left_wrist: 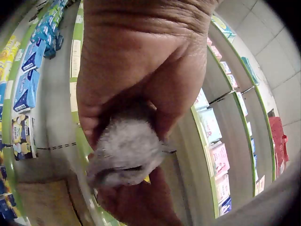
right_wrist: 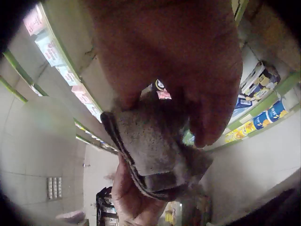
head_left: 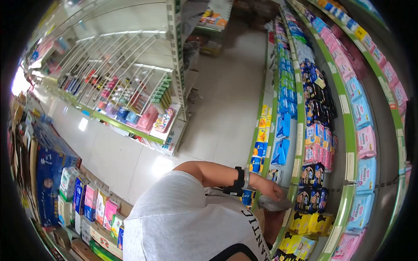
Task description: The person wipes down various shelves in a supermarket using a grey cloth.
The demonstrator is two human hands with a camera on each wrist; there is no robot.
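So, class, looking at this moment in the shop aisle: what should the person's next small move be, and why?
Probably lower the grey cloth onto the bare strip of shelf beside the blue packs. The left hand and right hand both grip it, bunched, and that strip offers a surface with no packs in the way.

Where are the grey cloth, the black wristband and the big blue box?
Grey cloth (left_wrist: 129, 145), left wrist view: crumpled middle.
Black wristband (head_left: 239, 176), head view: outer face.
Big blue box (head_left: 47, 198), head view: printed side.
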